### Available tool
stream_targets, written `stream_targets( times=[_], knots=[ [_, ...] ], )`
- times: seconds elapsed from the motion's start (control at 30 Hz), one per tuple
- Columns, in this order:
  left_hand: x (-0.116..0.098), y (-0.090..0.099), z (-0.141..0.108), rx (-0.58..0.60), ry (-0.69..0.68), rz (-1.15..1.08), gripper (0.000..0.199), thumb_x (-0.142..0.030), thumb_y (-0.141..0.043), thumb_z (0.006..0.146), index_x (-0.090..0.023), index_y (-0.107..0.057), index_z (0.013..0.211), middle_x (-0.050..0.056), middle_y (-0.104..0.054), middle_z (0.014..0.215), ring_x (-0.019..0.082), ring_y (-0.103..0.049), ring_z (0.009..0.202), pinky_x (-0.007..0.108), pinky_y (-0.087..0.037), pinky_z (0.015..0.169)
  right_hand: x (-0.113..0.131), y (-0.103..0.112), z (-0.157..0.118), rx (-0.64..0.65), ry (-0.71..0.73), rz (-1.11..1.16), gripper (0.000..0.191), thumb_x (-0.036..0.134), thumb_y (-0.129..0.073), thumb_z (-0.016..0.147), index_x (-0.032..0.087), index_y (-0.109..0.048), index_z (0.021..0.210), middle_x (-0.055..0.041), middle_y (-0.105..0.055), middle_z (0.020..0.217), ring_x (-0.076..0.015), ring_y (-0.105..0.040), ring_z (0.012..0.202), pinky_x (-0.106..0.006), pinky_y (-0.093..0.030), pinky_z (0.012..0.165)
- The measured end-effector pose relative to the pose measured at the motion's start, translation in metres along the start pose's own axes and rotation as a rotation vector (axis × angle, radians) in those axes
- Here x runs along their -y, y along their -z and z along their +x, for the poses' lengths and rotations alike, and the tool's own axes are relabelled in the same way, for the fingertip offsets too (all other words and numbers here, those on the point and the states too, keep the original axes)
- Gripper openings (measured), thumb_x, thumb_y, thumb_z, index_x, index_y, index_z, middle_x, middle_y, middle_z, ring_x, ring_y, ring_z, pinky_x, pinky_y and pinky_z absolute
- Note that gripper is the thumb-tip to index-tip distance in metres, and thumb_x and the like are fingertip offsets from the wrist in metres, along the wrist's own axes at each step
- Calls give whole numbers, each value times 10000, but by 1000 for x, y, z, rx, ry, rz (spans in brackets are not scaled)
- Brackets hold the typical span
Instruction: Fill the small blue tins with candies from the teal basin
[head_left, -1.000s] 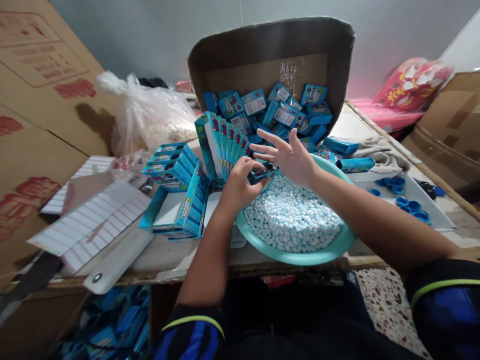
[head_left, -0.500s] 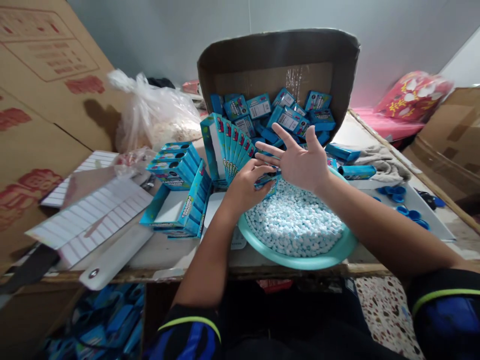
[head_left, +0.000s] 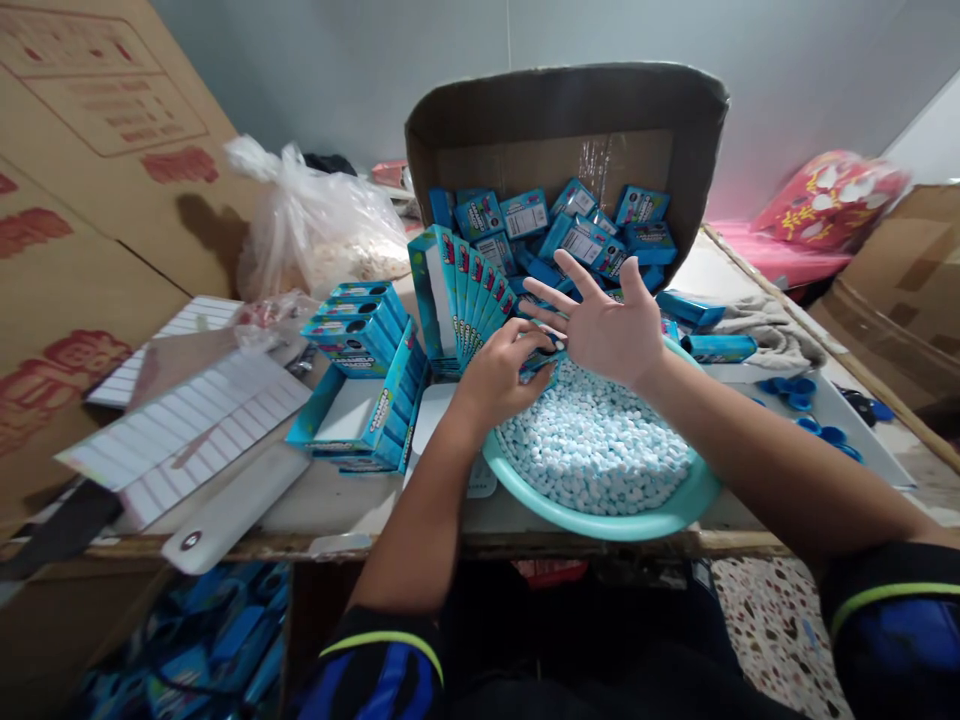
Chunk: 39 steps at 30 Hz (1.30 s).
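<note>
My left hand [head_left: 496, 372] is closed around a small blue candy box [head_left: 541, 374], mostly hidden by the fingers, at the far left side of a turquoise bowl. Small white and pale-blue candies [head_left: 600, 445] fill much of this bowl [head_left: 600, 528]. Over the bowl's far side, close to the box, my right hand [head_left: 611, 330] is held palm up with its fingers spread and nothing resting on the palm. A few white bits show by the left fingertips, too small to make out clearly. Behind my left hand stands a fan of flat blue cartons [head_left: 472, 300].
Behind the bowl, a large cardboard box [head_left: 540, 160] lies tipped, with several blue candy boxes inside. To the left are a blue display tray [head_left: 311, 425] with small boxes, a white-handled tool [head_left: 232, 510] and a plastic bag [head_left: 300, 220]. Blue scoops [head_left: 795, 385] lie right.
The scene has shifted slightly to the right in view. Both hands keep nearly the same pose, the left still holding the candy box and the right still spread.
</note>
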<state>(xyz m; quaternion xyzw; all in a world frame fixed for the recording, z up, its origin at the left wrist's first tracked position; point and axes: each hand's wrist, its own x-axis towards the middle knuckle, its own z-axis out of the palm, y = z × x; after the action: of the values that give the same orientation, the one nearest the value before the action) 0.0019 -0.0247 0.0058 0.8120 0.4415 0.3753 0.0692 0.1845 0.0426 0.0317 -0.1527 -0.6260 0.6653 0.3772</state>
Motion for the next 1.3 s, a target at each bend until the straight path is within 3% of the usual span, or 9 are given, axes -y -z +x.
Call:
stream_targets(
  times=[0.2,0.43,0.57,0.77,0.93,1.03,1.1,1.2,1.3],
  knots=[
    [-3,0,-2,-22,-67,150,476,-187,-592,918,-288,-524,1378,96,-567,1259,252,-564,1233,452,-510,1044,1,-4,-1,-18,-34,-17,769,853,-316,866,410,-500,1468,-11,-480,1566,-304,-528,1341,-546,-451,1065],
    [0,-2,-2,12,-119,176,322,-185,-532,950,-279,-661,1230,104,-578,1240,259,-567,1222,472,-522,1028,0,-3,-3,9,-10,-73,703,827,-344,878,419,-554,1411,3,-481,1565,-293,-542,1305,-512,-493,992],
    [-1,-1,-2,14,-101,176,274,-190,-551,942,-243,-661,1187,104,-590,1220,257,-578,1192,471,-527,1021,-2,-2,-2,16,-3,-20,744,838,-329,874,401,-533,1439,-16,-481,1565,-300,-537,1310,-520,-479,1006],
    [2,-2,-2,36,-119,202,365,-205,-546,956,-267,-599,1312,107,-577,1265,261,-556,1240,475,-515,1039,-2,-2,-2,24,-4,-1,773,856,-322,861,397,-532,1447,-13,-509,1543,-304,-540,1306,-525,-467,1030],
    [1,-1,-2,26,-134,171,271,-186,-538,958,-275,-664,1181,85,-572,1237,236,-565,1226,444,-494,1067,-3,-1,-1,11,-17,106,802,874,-292,857,357,-567,1405,-40,-562,1491,-317,-546,1301,-519,-486,1003],
    [-2,0,-1,-4,-35,119,204,-220,-611,922,-242,-637,1123,87,-581,1229,242,-578,1200,429,-504,1040,-11,4,4,-98,-64,160,747,844,-373,856,299,-614,1305,-82,-640,1380,-335,-573,1254,-526,-489,990],
    [-1,0,-1,-21,124,77,341,-267,-682,874,-240,-579,1198,94,-580,1269,247,-604,1149,417,-534,977,-22,10,10,-230,-170,135,616,753,-471,876,253,-645,1192,-110,-695,1237,-332,-613,1164,-515,-502,953],
    [6,-3,0,13,386,7,529,-258,-694,842,-236,-496,1332,86,-645,1189,221,-656,973,387,-562,858,-39,20,18,-433,-406,-53,263,452,-577,900,235,-670,1018,-81,-714,1063,-271,-636,1018,-447,-513,878],
    [14,-6,2,20,469,-41,535,-222,-605,886,-202,-462,1400,65,-684,1013,199,-661,882,370,-561,834,-52,25,24,-521,-492,-189,128,242,-568,859,252,-677,925,-40,-704,1008,-231,-621,981,-388,-505,826]
  ],
)
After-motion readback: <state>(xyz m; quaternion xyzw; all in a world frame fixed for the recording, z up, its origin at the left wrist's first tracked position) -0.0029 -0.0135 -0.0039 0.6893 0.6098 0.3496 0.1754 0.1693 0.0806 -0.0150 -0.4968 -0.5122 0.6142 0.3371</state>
